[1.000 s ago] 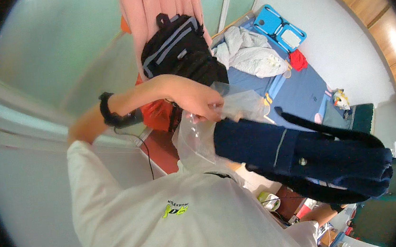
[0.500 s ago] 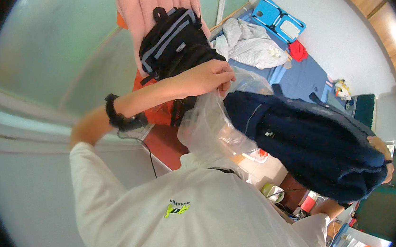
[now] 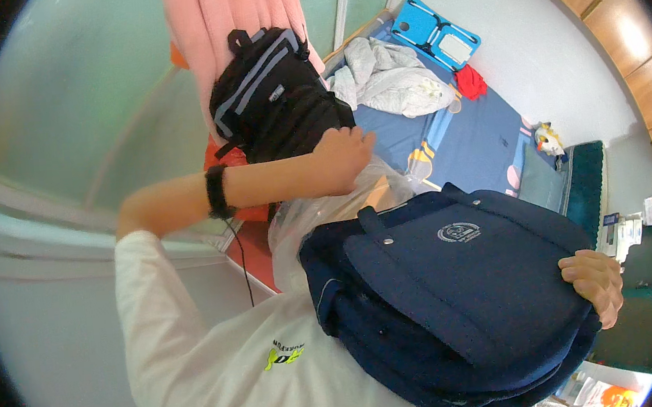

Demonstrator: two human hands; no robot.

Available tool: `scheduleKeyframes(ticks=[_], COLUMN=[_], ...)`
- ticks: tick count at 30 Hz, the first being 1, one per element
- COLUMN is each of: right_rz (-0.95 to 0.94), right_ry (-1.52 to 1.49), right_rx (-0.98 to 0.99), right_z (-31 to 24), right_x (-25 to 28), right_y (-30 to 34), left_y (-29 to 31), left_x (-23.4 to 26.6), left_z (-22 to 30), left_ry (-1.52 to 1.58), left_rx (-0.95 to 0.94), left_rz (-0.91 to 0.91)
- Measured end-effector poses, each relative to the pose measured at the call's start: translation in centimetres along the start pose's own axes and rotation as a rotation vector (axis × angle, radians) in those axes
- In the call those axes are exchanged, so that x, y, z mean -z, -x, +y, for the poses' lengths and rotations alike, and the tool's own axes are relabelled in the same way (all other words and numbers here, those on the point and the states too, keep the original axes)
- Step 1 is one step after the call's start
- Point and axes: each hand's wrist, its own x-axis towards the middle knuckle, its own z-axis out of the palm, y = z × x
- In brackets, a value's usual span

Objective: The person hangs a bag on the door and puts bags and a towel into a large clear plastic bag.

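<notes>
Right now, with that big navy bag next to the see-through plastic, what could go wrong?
The navy bag could slip or tip: the right hand visibly grips it only at one end. The clear plastic bag might tear if the left hand, closed at its upper edge, pulls hard; it looks thin. The black cord hanging below the left wristband could perhaps catch on something if the arm moves.

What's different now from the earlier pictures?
The navy bag swung down toward the person's body, and its flap turned to face the camera. The right hand still holds its edge, the left hand the clear plastic. The backpack stayed put.
</notes>
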Motion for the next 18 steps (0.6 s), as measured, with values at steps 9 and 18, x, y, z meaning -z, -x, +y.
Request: scheduleKeyframes(ticks=[9,18], right_rz=[-0.028,-0.067], right_ry=[-0.032,-0.010], right_rx=[0.064,0.067], right_z=[-0.2,-0.4], right_x=[0.1,-0.4], right_y=[-1.0,-2.5], left_y=[-9.0,-16.9], left_x=[-7.1,-11.7], left_z=[2.5,3.8], left_ry=[0.197,0.662], left_rx=[-0.593,-0.647], left_rz=[-0.218,-0.347])
